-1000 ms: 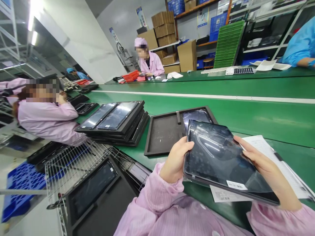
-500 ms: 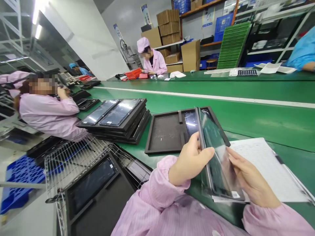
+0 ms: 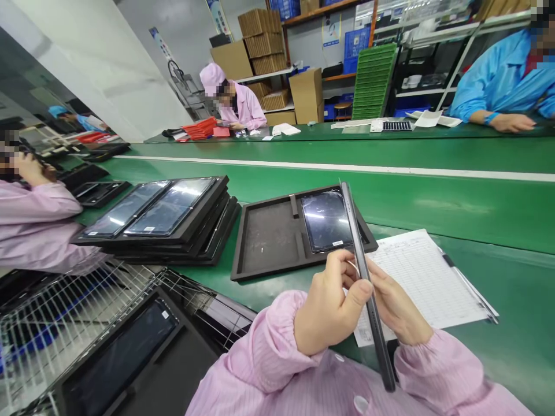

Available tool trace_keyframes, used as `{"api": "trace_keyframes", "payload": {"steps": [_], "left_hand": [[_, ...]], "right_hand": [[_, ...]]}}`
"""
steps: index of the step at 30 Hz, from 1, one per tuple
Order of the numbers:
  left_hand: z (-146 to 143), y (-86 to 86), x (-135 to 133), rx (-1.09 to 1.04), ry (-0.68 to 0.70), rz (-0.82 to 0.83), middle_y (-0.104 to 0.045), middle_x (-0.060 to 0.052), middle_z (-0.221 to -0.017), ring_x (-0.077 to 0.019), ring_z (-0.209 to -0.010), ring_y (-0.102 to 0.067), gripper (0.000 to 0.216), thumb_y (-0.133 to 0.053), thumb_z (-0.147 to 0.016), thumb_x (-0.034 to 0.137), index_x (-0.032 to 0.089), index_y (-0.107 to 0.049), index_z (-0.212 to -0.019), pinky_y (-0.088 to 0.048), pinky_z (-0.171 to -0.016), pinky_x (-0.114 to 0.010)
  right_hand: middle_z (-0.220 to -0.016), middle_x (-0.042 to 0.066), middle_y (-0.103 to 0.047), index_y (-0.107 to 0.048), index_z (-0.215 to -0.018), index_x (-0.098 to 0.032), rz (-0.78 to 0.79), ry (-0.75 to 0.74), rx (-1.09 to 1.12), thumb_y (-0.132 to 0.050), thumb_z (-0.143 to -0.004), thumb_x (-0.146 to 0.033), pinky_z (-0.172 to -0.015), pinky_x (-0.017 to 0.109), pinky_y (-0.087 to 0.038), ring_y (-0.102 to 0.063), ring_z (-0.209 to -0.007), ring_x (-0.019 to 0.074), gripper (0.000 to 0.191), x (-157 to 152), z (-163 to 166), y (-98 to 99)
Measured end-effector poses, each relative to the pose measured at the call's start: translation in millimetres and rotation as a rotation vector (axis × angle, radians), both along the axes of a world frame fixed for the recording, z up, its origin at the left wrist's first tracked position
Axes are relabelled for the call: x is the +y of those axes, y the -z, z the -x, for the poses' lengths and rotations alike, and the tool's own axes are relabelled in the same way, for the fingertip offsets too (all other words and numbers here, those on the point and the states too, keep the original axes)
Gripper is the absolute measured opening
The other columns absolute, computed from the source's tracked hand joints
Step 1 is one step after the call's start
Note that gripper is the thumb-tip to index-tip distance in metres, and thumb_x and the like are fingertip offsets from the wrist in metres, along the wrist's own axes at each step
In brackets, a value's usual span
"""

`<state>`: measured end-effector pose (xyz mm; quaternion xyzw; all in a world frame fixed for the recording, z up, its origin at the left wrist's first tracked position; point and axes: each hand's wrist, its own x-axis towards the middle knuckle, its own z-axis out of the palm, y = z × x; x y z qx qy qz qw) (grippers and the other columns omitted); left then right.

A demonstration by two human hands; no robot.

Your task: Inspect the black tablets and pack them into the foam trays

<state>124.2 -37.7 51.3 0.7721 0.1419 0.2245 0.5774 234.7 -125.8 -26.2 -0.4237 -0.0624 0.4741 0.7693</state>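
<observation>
A dark tablet (image 3: 370,289) stands edge-on in front of me, its long thin side facing up toward the camera. My left hand (image 3: 332,300) grips it from the left, thumb over the edge. On the other side my right hand (image 3: 396,303) is closed against its face; part of those fingers is hidden behind it. Beyond the tablet lies a black foam tray (image 3: 269,240), where another tablet (image 3: 324,222) rests in the right compartment. The left compartment shows only bare foam.
Stacked foam trays (image 3: 203,231) with tablets stand left of the foam tray. A wire rack (image 3: 87,289) carries another foam tray (image 3: 173,370) at lower left. A printed sheet (image 3: 416,277) and a pen (image 3: 466,283) lie at right. Co-workers sit at left and across the green bench (image 3: 455,214).
The tablet has turned from showing its glossy face to edge-on. Both hands have moved slightly left with it. The view has swung right, bringing in more of the person in blue.
</observation>
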Motion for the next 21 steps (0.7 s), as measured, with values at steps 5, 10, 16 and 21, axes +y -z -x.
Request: {"api": "trace_keyframes", "payload": {"steps": [5, 10, 16, 21], "left_hand": [[4.2, 2.1, -0.5, -0.030, 0.065, -0.024, -0.054, -0.003, -0.073, -0.0148, -0.062, -0.051, 0.046, -0.036, -0.085, 0.064, 0.019, -0.044, -0.085, -0.039, -0.059, -0.027], [8.1, 4.2, -0.6, -0.072, 0.090, -0.121, -0.048, -0.002, -0.067, -0.0148, -0.062, -0.046, 0.049, -0.031, -0.086, 0.065, 0.019, -0.044, -0.075, -0.037, -0.060, -0.028], [11.9, 8.1, -3.3, -0.130, 0.129, -0.115, -0.052, -0.003, -0.067, -0.0139, -0.061, -0.047, 0.051, -0.039, -0.082, 0.067, 0.017, -0.047, -0.071, -0.034, -0.058, -0.027], [16.5, 13.4, -9.1, -0.043, 0.092, -0.044, -0.060, -0.006, -0.069, -0.0167, -0.061, -0.052, 0.064, -0.044, -0.067, 0.080, 0.017, -0.053, -0.069, -0.035, -0.062, -0.030]], "right_hand": [[-0.126, 0.000, -0.057, -0.065, -0.111, -0.028, -0.027, -0.029, -0.010, -0.075, -0.073, -0.030, -0.110, 0.035, -0.025, -0.039, -0.127, 0.0194, 0.040, -1.6, 0.5, 1.6], [-0.117, 0.003, -0.062, -0.062, -0.117, -0.026, 0.019, -0.050, -0.038, -0.074, -0.073, -0.037, -0.094, 0.037, -0.044, -0.055, -0.110, 0.0231, 0.047, -4.4, 1.8, 3.7], [-0.094, 0.004, -0.068, -0.060, -0.122, -0.027, 0.022, -0.077, -0.038, -0.072, -0.075, -0.038, -0.079, 0.038, -0.053, -0.064, -0.085, 0.0243, 0.050, -8.2, 5.1, 2.6], [-0.086, 0.005, -0.069, -0.063, -0.120, -0.028, 0.001, -0.073, -0.036, -0.073, -0.074, -0.035, -0.076, 0.037, -0.054, -0.066, -0.082, 0.0263, 0.047, -9.2, 5.9, 4.3]]}}
